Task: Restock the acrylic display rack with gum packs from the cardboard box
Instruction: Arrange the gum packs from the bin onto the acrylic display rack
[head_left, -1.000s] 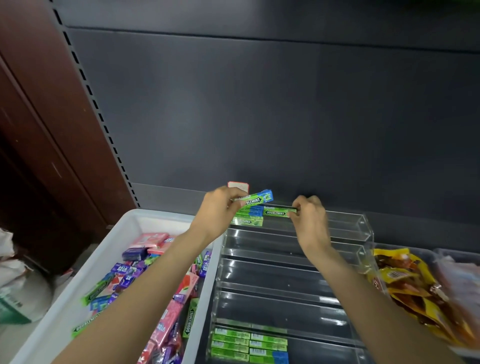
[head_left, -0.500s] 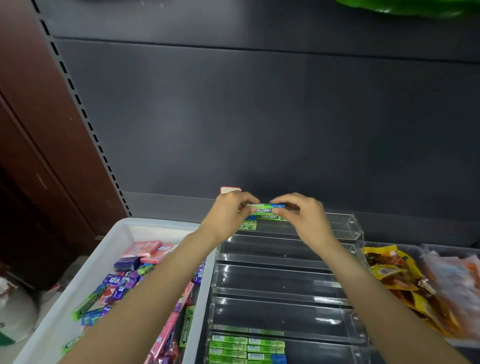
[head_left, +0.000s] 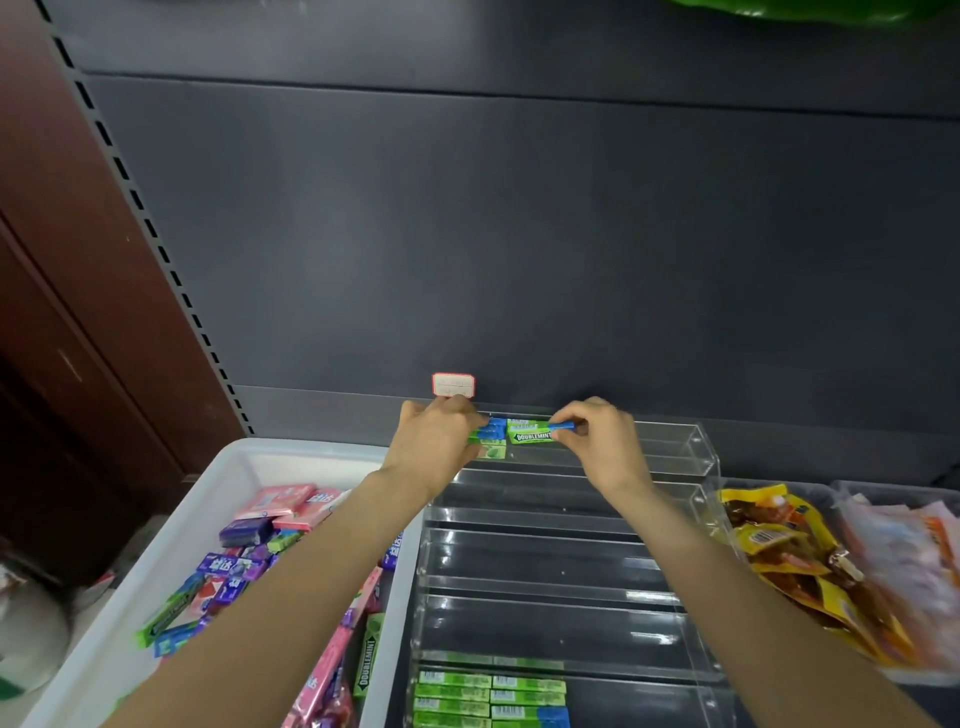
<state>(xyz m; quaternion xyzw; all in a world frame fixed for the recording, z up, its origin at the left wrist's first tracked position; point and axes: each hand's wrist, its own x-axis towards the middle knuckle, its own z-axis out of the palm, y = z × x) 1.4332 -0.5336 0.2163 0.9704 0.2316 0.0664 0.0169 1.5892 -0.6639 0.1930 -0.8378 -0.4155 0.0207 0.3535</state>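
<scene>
Both my hands at the rack's top tier

My right hand (head_left: 597, 441) pinches a green Doublemint pack (head_left: 530, 432) over the acrylic rack (head_left: 691, 452); my left hand (head_left: 436, 441) grips the stacked packs (head_left: 491, 439) beside it.

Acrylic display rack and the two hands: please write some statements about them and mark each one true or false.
1. The right hand pinches a green Doublemint pack at the top tier of the acrylic rack. True.
2. The three middle tiers of the rack are full of gum. False: they hold no packs.
3. The left hand is inside the white bin. False: it is up at the top tier, on the packs there.
4. Green packs lie in the nearest tier. True.
5. Yellow snack bags lie right of the rack. True.
</scene>
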